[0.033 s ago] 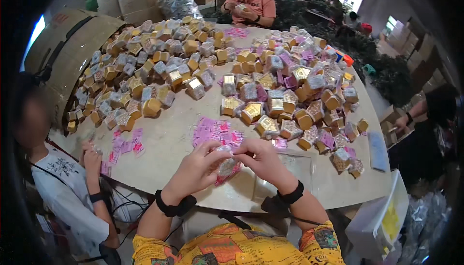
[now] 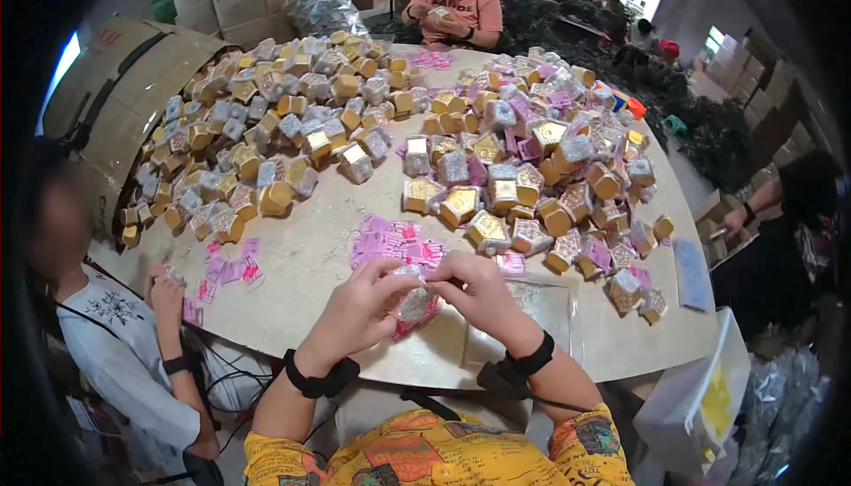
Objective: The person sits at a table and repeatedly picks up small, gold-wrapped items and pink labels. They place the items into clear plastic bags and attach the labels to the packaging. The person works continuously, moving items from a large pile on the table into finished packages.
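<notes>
My left hand (image 2: 355, 310) is closed around a small glittery ornament (image 2: 413, 305), silvery white on the side that shows. My right hand (image 2: 481, 298) has thumb and forefinger pinched together at the top of it; whatever lies between those fingertips is too small to make out. Pink card tags (image 2: 396, 241) with white markings lie in a loose heap just beyond my hands. More pink shows beneath the held ornament, partly covered by my left hand. To the right of my fingers, a clear flat tray or sheet (image 2: 542, 319) rests on the table.
Gold house-shaped ornaments with glittery tops fill a left pile (image 2: 266, 122) and a right pile (image 2: 532, 184), the latter mixed with pink tags. A large carton (image 2: 115, 87) lies tipped at left. A blue pad (image 2: 690, 275) sits at the right edge. Co-workers sit at left and across.
</notes>
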Motion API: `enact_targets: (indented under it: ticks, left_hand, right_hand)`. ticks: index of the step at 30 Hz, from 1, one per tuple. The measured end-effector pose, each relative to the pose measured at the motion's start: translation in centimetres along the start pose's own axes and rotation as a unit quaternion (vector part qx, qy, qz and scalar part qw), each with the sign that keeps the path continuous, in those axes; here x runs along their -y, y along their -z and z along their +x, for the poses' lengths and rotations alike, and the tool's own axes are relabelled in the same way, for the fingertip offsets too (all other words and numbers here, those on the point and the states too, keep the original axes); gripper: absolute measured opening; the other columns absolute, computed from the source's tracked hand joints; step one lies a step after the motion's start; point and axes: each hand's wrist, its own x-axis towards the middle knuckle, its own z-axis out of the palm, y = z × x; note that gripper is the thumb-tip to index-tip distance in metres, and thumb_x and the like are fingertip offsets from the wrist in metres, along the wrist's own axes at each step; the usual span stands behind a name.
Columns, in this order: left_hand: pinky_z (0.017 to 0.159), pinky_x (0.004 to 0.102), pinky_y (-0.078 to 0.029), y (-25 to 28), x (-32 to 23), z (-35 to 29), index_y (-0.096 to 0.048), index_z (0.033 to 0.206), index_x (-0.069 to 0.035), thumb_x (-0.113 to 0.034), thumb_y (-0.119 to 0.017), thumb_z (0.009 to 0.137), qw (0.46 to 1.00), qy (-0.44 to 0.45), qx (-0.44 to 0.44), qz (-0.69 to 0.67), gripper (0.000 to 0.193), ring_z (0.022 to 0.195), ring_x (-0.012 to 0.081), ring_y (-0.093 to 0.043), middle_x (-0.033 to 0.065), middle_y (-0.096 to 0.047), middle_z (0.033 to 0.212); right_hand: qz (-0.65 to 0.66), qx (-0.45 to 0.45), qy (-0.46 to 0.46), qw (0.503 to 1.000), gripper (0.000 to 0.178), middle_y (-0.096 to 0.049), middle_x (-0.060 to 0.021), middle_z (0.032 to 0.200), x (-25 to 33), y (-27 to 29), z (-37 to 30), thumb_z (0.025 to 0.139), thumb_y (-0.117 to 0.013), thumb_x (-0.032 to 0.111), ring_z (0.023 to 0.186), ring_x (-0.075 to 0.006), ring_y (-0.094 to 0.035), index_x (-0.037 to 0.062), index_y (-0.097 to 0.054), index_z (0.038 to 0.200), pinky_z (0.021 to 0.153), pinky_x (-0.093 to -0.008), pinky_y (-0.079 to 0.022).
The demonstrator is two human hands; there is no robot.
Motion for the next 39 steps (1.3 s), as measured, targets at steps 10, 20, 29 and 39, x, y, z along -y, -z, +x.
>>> enact_targets:
  ticks: [10, 20, 29, 39]
  left_hand:
    - [0.092, 0.0366, -0.047, -0.9, 0.5, -0.5, -0.054, 0.127, -0.008, -0.006, -0.069, 0.067, 0.997, 0.037, 0.015, -0.063, 0.062, 0.106, 0.0314, -0.058, 0.0166, -0.056, 0.117]
    - [0.092, 0.0405, -0.046, -2.6, 3.7, -1.6, -0.040, 0.139, -0.008, -0.029, -0.075, 0.076, 0.991, 0.091, 0.055, 0.079, 0.074, 0.110, 0.0356, -0.054, 0.0184, -0.050, 0.124]
    - [0.089, 0.0425, -0.048, -5.4, 4.1, -2.3, -0.048, 0.128, -0.005, -0.024, -0.079, 0.069, 0.971, 0.122, 0.087, 0.187, 0.069, 0.109, 0.0360, -0.053, 0.0187, -0.051, 0.120]
    - [0.077, 0.0418, -0.050, -6.1, 5.4, -1.8, -0.057, 0.113, -0.007, -0.012, -0.071, 0.075, 0.978, 0.107, 0.008, 0.181, 0.040, 0.096, 0.0325, -0.058, 0.0123, -0.057, 0.100]
  right_hand:
    - [-0.060, -0.020, 0.069, 0.996, 0.015, -0.060, -0.0152, 0.089, -0.7, -1.2, -1.7, 0.078, -0.064, 0.000, 0.078, -0.0307, -0.061, 0.0012, -0.065, 0.093, 0.068, -0.0380, -0.050]
    - [-0.304, -0.371, 0.116, 0.870, 0.028, -0.063, -0.0168, 0.095, -2.5, 18.1, 10.1, 0.077, -0.059, 0.002, 0.091, -0.0282, -0.062, -0.0002, -0.066, 0.104, 0.082, -0.0373, -0.049]
    - [-0.346, 0.261, -0.180, 0.883, 0.023, -0.063, -0.0121, 0.098, -3.6, 7.1, -6.3, 0.073, -0.072, 0.015, 0.092, -0.0339, -0.062, 0.0075, -0.067, 0.094, 0.078, -0.0435, -0.050]
    - [-0.270, 0.040, -0.146, 0.951, 0.005, -0.060, -0.0124, 0.082, -6.4, 5.9, -10.1, 0.076, -0.065, 0.009, 0.076, -0.0332, -0.062, 0.0057, -0.069, 0.077, 0.067, -0.0419, -0.050]
